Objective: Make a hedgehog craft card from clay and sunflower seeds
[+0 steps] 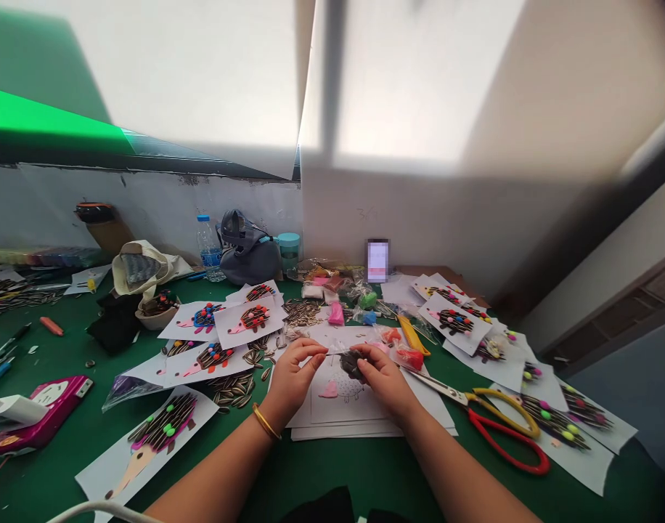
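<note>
Over the white paper stack [376, 428], my right hand [385, 378] grips a dark grey lump of modelling clay [352, 365] between thumb and fingers. My left hand [295, 378] is closed in a pinch just left of the lump; what lies between its fingertips is too small to make out. Under both hands, the top sheet bears a printed hedgehog outline [344, 388], partly hidden by the clay and my fingers. A pink piece of clay [329, 391] is stuck on its snout. A yellow bangle [266, 421] circles my left wrist.
Scissors [507, 428] with red and yellow handles lie at the right. Sunflower seeds [237, 388] are scattered to the left. Finished-looking hedgehog cards [199, 418] lie on both sides. A phone [377, 260], water bottle [208, 247] and grey bag [249, 258] stand behind.
</note>
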`<state>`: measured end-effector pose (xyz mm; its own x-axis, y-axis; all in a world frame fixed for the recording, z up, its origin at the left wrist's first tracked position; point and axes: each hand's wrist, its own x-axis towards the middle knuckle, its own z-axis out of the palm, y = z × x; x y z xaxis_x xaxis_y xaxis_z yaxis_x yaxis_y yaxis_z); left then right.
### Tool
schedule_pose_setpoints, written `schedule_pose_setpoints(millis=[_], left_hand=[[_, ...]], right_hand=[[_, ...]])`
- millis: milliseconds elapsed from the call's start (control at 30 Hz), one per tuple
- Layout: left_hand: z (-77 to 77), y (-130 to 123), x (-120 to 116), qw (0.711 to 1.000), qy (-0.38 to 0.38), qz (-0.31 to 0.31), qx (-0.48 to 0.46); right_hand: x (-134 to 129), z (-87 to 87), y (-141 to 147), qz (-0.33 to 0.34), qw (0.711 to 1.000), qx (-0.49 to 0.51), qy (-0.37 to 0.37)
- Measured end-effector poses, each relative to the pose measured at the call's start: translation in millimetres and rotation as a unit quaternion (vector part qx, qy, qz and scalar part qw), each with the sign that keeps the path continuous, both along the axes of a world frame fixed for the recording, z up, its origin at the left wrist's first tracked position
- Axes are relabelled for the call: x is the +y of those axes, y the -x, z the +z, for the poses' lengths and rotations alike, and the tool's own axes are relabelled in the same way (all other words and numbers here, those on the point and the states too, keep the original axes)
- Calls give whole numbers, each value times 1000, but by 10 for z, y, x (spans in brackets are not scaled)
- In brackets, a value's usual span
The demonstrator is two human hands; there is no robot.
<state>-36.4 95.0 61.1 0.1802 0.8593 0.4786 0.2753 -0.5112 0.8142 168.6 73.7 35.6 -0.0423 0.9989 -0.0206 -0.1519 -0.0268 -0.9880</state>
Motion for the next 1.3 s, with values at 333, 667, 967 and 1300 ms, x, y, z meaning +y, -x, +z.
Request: schedule_pose_setpoints(millis=[333, 667, 967, 1300], left_hand=[[-55, 11, 40, 995, 85, 14, -59], [-43, 7, 27, 997, 60, -8, 43], [-35, -14, -5, 995, 41, -8, 88], [-27, 4, 72, 948, 266, -10, -173]], right_hand=[[-6, -53, -15, 34, 999, 38, 13], [6, -77, -20, 29, 999, 24, -3], [-53, -14, 20, 46, 998, -25, -42], [219, -175, -200, -87, 966, -227, -91]])
